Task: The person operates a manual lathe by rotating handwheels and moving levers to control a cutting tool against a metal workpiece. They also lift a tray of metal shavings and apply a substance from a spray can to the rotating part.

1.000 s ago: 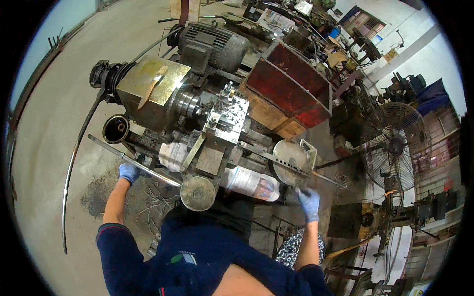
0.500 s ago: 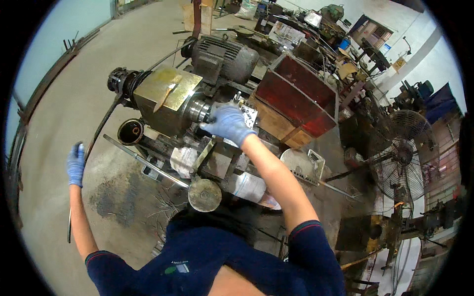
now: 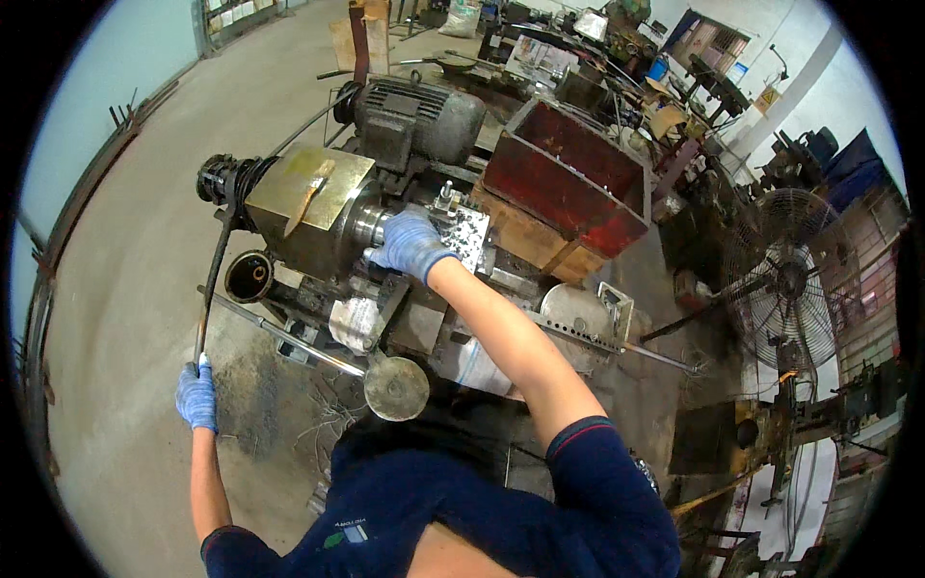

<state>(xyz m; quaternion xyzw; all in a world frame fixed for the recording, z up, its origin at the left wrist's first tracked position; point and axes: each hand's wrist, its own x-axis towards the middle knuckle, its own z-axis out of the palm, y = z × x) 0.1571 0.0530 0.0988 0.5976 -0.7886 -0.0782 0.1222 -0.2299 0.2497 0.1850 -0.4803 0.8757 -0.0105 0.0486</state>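
**Long lever gripped on the left, shiny spindle end met on the right!**

From the head view, the lever is seen hanging down from the headstock's left end, and its lower part is clasped by the gloved left hand, fingers closed around it. Over at the spindle end, the gloved right hand is placed right up against the bright metal, fingers partly bent; whether anything is held in them cannot be told, as the palm is hidden. Just beyond, a metal block is seen strewn with dark chips. Above the spindle, a brass-coloured plate is topped by a wooden-handled tool. Behind, a ribbed motor is mounted, with a red bin set to its right on a wooden box.
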